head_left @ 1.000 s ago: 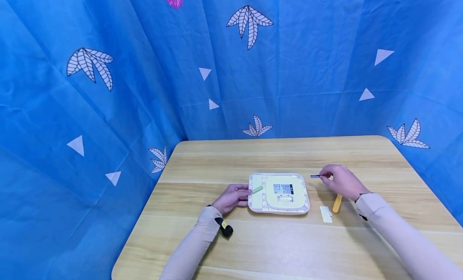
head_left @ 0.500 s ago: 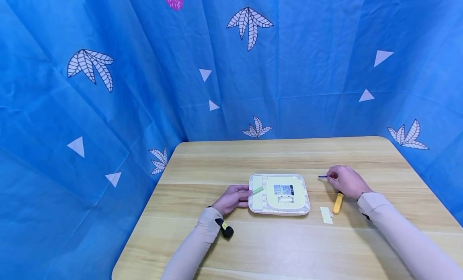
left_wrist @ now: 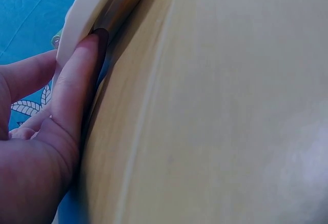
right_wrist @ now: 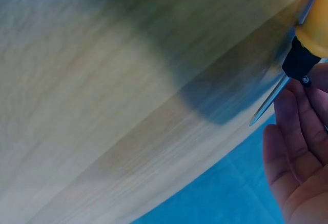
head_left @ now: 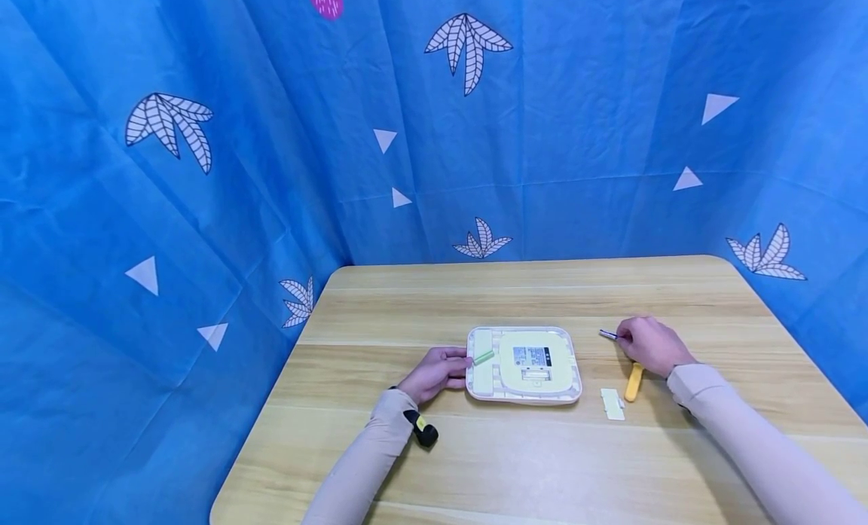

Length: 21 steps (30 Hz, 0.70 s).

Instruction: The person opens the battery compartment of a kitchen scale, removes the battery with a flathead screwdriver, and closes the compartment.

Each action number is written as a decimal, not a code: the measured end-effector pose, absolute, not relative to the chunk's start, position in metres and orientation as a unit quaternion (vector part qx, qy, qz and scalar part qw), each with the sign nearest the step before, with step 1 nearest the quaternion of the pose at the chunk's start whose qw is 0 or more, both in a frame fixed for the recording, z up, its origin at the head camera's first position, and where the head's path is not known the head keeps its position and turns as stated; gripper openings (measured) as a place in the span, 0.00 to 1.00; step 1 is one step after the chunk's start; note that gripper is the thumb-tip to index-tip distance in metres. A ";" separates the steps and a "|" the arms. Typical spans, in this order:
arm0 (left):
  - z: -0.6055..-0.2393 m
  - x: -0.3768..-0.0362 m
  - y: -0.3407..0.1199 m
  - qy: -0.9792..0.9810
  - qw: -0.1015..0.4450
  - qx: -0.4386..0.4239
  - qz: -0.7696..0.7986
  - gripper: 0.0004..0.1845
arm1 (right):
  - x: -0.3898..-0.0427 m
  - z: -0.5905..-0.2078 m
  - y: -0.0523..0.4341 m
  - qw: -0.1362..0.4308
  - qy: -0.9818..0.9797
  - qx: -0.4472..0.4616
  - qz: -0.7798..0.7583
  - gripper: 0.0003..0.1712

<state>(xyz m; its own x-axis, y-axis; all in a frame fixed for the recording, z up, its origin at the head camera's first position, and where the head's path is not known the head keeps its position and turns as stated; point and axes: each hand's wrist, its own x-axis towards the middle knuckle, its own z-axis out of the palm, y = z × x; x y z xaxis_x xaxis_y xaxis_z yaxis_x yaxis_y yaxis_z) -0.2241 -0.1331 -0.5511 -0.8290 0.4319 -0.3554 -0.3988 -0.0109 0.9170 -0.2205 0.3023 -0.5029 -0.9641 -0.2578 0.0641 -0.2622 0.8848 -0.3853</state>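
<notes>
Left hand [head_left: 434, 373] presses straight fingers against the white device's [head_left: 524, 363] left edge on the table [head_left: 515, 457]; a green strip [head_left: 484, 357] lies on it. Right hand [head_left: 649, 346] grips the yellow-handled screwdriver [head_left: 633, 380] beside a small white cover [head_left: 612, 403].

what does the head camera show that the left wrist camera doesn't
Only the head view shows the right hand with a thin metal shaft poking out of it, the yellow handle, the small white cover, the device's label and the blue curtain. Only the left wrist view shows, close up, a fingertip pressed against the device's rim. Both show the left hand, the cream device and the wooden table.
</notes>
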 end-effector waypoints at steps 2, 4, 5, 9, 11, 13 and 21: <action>-0.551 -0.224 -0.133 0.640 0.291 0.013 0.711 0.25 | -0.221 -0.504 0.302 0.005 -0.972 0.134 0.194 0.05; -0.552 -0.224 -0.133 0.638 0.291 0.014 0.713 0.25 | -0.221 -0.505 0.301 0.006 -0.973 0.132 0.190 0.05; -0.552 -0.225 -0.133 0.636 0.291 0.015 0.714 0.24 | -0.221 -0.506 0.301 0.005 -0.973 0.132 0.188 0.05; -0.553 -0.225 -0.134 0.630 0.293 0.020 0.719 0.24 | -0.221 -0.507 0.300 0.002 -0.975 0.127 0.183 0.05; -0.553 -0.225 -0.134 0.628 0.293 0.021 0.721 0.24 | -0.221 -0.507 0.300 0.000 -0.976 0.124 0.182 0.05; -0.553 -0.225 -0.134 0.629 0.292 0.022 0.721 0.24 | -0.222 -0.508 0.299 0.000 -0.976 0.120 0.180 0.04; -0.555 -0.225 -0.133 0.631 0.291 0.020 0.719 0.24 | -0.223 -0.509 0.299 0.000 -0.978 0.117 0.172 0.04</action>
<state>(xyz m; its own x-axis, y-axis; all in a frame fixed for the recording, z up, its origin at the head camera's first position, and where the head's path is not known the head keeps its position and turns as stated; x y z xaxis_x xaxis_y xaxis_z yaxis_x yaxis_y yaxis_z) -0.2248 -0.1335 -0.5546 -0.8299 0.4434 -0.3387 -0.3932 -0.0342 0.9188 -0.2231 0.2994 -0.5094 -0.9724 -0.2294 0.0412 -0.2297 0.9133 -0.3362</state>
